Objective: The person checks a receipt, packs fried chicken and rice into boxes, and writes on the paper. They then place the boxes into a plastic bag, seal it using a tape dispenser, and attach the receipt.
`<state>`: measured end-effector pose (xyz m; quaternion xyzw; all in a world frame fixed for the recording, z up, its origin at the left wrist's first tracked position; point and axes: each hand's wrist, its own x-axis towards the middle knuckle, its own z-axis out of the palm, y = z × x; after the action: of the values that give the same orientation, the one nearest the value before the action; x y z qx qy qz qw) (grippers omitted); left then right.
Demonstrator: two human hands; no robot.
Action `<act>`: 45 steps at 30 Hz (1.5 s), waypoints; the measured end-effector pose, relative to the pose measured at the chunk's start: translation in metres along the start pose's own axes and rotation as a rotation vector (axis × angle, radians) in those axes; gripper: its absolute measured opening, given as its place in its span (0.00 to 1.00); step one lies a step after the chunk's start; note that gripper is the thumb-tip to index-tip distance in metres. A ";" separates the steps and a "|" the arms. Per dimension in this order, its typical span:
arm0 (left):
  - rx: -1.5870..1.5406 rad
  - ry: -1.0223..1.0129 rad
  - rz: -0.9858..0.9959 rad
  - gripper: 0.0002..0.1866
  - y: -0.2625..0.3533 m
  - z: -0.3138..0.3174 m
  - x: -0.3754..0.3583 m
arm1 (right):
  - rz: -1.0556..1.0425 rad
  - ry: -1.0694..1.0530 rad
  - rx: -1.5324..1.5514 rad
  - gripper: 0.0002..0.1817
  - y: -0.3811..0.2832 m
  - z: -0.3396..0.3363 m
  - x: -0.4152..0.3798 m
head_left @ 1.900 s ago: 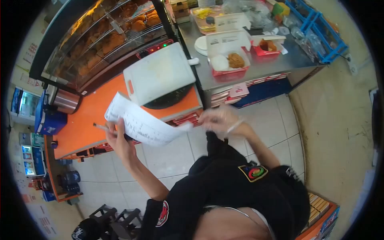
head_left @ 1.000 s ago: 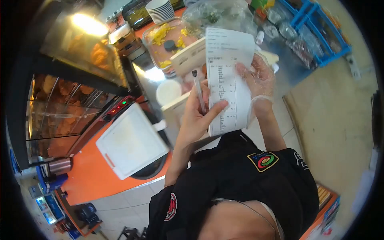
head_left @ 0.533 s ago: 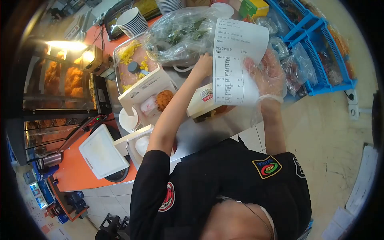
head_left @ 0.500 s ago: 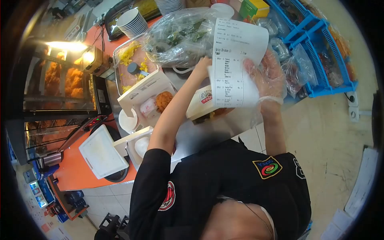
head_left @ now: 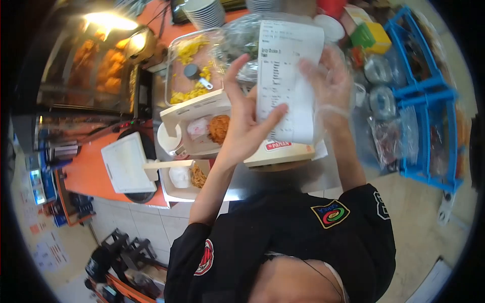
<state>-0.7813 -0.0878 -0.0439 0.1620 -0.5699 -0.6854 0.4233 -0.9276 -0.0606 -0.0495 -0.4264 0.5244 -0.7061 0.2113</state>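
A long printed receipt (head_left: 280,86) hangs upright in front of me. My right hand (head_left: 333,81), in a clear plastic glove, grips its right side with a finger or thumb across the front. At its left edge is my bare left hand (head_left: 242,121), fingers spread, the thumb overlapping the print; whether it touches the paper I cannot tell. Below the receipt sits a closed carton (head_left: 278,155) with a red label. Left of it, an open box (head_left: 197,108) contains a wrapped item and fried chicken (head_left: 219,129). Another open box (head_left: 174,194) holds a white wrapped item and chicken.
A tray (head_left: 171,76) with yellow food and a scoop lies beyond the boxes. Stacked bowls (head_left: 204,12) stand behind a clear bag of greens (head_left: 235,40). Blue baskets (head_left: 429,93) are right; a white board (head_left: 123,161) and lit food cabinet (head_left: 86,108) are left.
My left hand has come up from behind the receipt to its left edge, fingers now spread. The receipt has shifted slightly left, and the view has shifted, showing more of the lower left box.
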 end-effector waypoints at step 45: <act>0.312 0.368 0.293 0.51 0.120 -0.165 -0.184 | -0.646 -0.531 -1.228 0.15 0.218 -0.002 0.137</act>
<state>-0.5091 -0.0521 -0.0306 0.2629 -0.5995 -0.4798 0.5842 -1.0362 -0.2400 -0.1981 -0.7570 0.6045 -0.1862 -0.1638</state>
